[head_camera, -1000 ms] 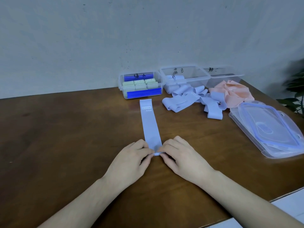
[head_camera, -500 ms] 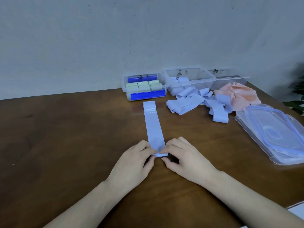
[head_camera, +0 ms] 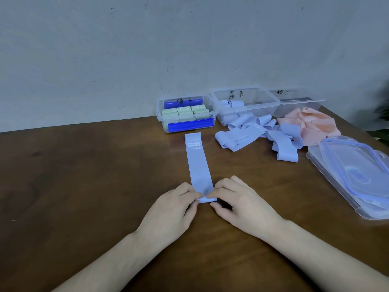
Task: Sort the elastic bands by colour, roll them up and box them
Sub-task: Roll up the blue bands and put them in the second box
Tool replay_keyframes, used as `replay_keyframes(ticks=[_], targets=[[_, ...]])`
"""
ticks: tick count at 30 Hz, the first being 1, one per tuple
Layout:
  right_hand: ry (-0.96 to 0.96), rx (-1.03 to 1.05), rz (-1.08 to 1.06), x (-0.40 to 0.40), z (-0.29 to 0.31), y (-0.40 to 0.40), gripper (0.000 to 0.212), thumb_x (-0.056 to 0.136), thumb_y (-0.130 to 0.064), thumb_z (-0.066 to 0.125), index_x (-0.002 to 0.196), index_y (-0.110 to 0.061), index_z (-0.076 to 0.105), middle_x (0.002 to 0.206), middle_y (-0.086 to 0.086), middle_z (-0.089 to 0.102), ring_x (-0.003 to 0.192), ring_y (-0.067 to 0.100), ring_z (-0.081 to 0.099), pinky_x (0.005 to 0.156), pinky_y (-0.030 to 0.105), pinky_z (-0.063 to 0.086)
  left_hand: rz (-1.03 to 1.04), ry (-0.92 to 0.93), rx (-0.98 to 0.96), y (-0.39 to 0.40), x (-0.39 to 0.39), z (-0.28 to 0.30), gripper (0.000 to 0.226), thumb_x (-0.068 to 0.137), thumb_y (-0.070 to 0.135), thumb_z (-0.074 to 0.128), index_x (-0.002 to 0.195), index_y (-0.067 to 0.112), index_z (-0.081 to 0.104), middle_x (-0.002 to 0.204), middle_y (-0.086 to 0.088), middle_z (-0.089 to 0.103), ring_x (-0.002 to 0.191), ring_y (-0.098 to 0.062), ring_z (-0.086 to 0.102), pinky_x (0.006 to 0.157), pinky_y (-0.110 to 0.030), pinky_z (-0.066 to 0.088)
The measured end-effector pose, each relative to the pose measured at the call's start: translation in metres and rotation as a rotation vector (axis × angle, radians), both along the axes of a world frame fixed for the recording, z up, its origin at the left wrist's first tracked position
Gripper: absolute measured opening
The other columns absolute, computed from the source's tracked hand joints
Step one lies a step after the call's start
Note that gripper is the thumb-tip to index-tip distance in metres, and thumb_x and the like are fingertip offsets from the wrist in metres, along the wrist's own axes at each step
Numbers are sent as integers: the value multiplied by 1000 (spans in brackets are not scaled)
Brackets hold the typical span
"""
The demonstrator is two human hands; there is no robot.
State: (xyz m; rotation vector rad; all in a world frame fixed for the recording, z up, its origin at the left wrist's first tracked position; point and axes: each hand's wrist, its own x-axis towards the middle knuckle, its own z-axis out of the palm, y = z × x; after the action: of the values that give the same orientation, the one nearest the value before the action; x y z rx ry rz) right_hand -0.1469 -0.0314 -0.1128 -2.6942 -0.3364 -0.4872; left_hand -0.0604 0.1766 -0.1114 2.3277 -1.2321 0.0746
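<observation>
Two hands work at the lower centre of the frame on one blue band [head_camera: 199, 165], which lies flat and straight on the surface [head_camera: 84, 186], its far end with a small white print pointing to the boxes. The left hand [head_camera: 170, 211] and the right hand [head_camera: 242, 205] both pinch its near end with curled fingertips, where a first small fold or turn is made.

I judge the band to be light, thin, soft and stretchy, so it has no stiffness of its own. It may spring open if it is let go, and it can slide a little on smooth wood. The best hold seems to be at the two corners of the near end, with the roll kept tight and straight.

Going from largest to smallest: the surface is dark brown wood and fills the lower half; a pale grey wall [head_camera: 147, 49] stands behind it. At right lie clear lids [head_camera: 357, 178] with blue rims. At the upper right centre stand three clear boxes in a row: a green box [head_camera: 162, 114] full of green rolls [head_camera: 185, 112], a blue box [head_camera: 271, 100] with a few blue rolls inside, and a pink box [head_camera: 311, 102], whose contents I cannot tell. In front of them lie a heap of loose blue bands [head_camera: 259, 135] and pink bands [head_camera: 311, 125].
</observation>
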Motion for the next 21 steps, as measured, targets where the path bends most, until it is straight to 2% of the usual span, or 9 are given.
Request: replay_keyframes(ticks=[4, 8, 10, 12, 15, 19, 21], targets=[[24, 21, -8, 7, 0, -1, 17, 96, -27, 63, 110, -24, 71, 102, -16, 59, 87, 8, 50, 80, 24, 48, -25, 24, -16, -1, 4, 5, 22, 95, 28, 61, 117, 26, 65, 113, 17, 51, 64, 2, 45, 65, -3, 35], [19, 27, -23, 12, 1, 0, 17, 95, -26, 62, 107, -23, 73, 100, -16, 59, 87, 8, 47, 80, 23, 47, -38, 19, -7, -4, 11, 4, 18, 91, 25, 68, 109, 26, 70, 101, 17, 56, 67, -1, 45, 65, -2, 35], [13, 28, -28, 14, 2, 0, 21, 95, -27, 62, 113, -23, 72, 103, -15, 58, 89, 7, 46, 83, 20, 45, -28, 22, -25, -5, 14, 2, 17, 93, 25, 66, 109, 25, 71, 100, 17, 57, 69, -1, 48, 66, -2, 37], [15, 34, -22, 14, 2, -1, 27, 95, -28, 64, 122, -25, 69, 107, -15, 58, 92, 6, 47, 85, 17, 43, -15, 32, -37, -6, 17, 1, 19, 97, 28, 60, 113, 25, 70, 104, 18, 55, 70, -3, 52, 66, -8, 42], [28, 22, -5, 17, 2, -2, 21, 94, -26, 65, 116, -27, 67, 105, -16, 57, 90, 8, 49, 83, 20, 46, 5, 45, -11, -9, 21, 0, 24, 100, 32, 52, 118, 26, 68, 107, 18, 50, 71, -8, 54, 65, -16, 46], [13, 28, -18, 25, 0, -3, 14, 95, -25, 65, 107, -22, 71, 101, -15, 59, 86, 8, 48, 80, 23, 46, 4, 40, -68, -8, 21, 0, 23, 97, 30, 58, 118, 25, 65, 110, 18, 51, 67, -5, 50, 60, -6, 39], [10, 33, -29, 28, -1, -4, 15, 95, -25, 64, 107, -22, 72, 101, -15, 59, 88, 8, 47, 82, 21, 45, -17, 26, -63, -8, 22, 0, 19, 94, 28, 62, 113, 26, 65, 109, 17, 52, 64, -4, 48, 58, -6, 38]])
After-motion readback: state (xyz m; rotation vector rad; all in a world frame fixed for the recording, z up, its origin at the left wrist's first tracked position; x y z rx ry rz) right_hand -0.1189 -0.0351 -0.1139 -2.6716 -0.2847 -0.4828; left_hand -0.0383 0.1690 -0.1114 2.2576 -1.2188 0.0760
